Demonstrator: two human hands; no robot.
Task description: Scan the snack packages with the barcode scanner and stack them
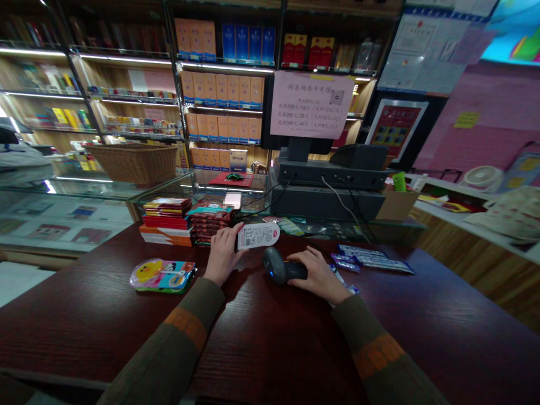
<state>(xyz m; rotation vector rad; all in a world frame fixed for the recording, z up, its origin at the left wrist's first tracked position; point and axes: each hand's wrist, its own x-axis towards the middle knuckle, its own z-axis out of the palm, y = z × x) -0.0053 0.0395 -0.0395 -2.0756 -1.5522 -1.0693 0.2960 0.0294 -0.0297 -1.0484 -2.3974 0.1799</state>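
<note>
My left hand (pixel 223 253) grips a small white package (pixel 258 235) with rounded ends by its left end. Printed text and a barcode face me. In my right hand (pixel 318 273) is a black handheld barcode scanner (pixel 279 267), its head turned left, with a small blue light on it. The package is just above the scanner head, a short gap between them. Left of my left hand lies a colourful blister pack with a yellow duck (pixel 163 274). Behind that hand are a stack of red and orange packets (pixel 166 222) and a pile of brown packets (pixel 211 220).
Blue and white slim packets (pixel 375 259) lie right of my right hand, some partly hidden by it. Behind the counter (pixel 270 349) stands a register (pixel 329 188) with cables and a pink sign (pixel 311 106). A wicker basket (pixel 137 163) sits on the glass case.
</note>
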